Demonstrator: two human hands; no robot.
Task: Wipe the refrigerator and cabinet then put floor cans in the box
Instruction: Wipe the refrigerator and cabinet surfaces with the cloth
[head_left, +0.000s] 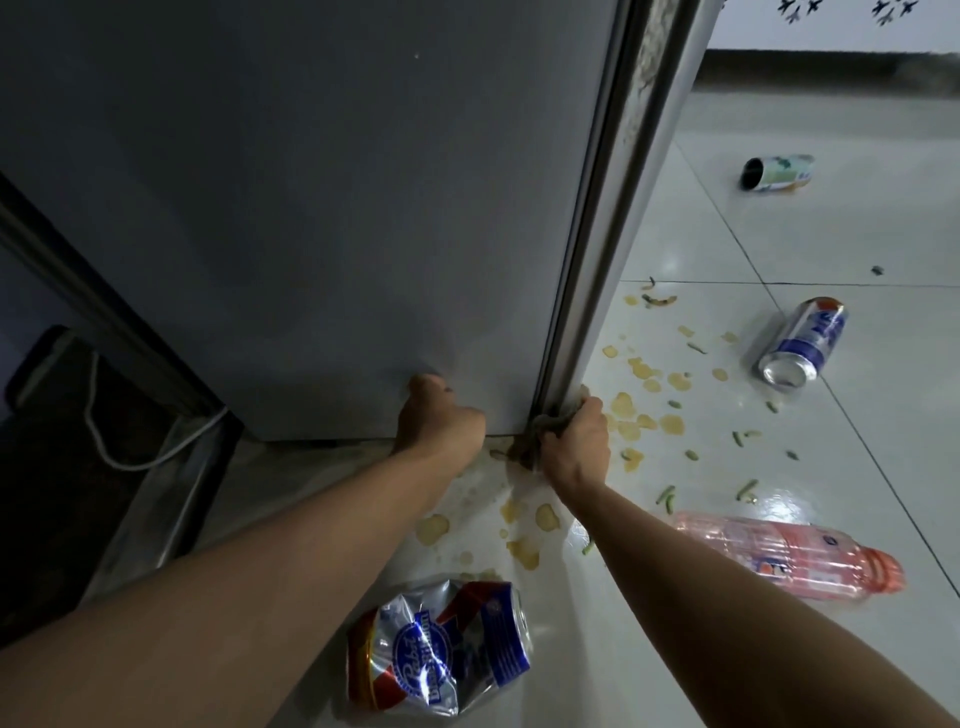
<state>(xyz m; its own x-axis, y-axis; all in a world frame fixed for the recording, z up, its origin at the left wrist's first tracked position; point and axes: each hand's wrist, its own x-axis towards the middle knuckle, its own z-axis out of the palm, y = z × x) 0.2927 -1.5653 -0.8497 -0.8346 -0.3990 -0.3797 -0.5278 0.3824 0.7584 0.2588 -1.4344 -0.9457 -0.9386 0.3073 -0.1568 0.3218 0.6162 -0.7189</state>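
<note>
Two bare hands work at the foot of the grey refrigerator (322, 218), the largest body in view, whose flat side panel fills the upper left and whose lower edge meets the floor just above the wrists. Along its right vertical edge runs the pale door seal strip (613, 208), descending to the bottom corner. The white tiled floor (779, 244) opens to the right, its widest bare stretch lying beyond the strip toward the far wall. The left hand (436, 415) is curled into a fist with its knuckles against the panel near the lower edge; whether it holds anything cannot be told. The right hand (574, 441) grips a bunched grey cloth (540, 423) pressed to the bottom corner of the strip. A pink plastic bottle (784, 556) lies beside the right forearm. A crushed can (441, 654) lies between the forearms; a blue-and-white can (802, 343) and a green-printed can (776, 174) lie well apart farther right. Yellow spill patches (644, 415) and green scraps (745, 488) dot the tiles near the corner.
</note>
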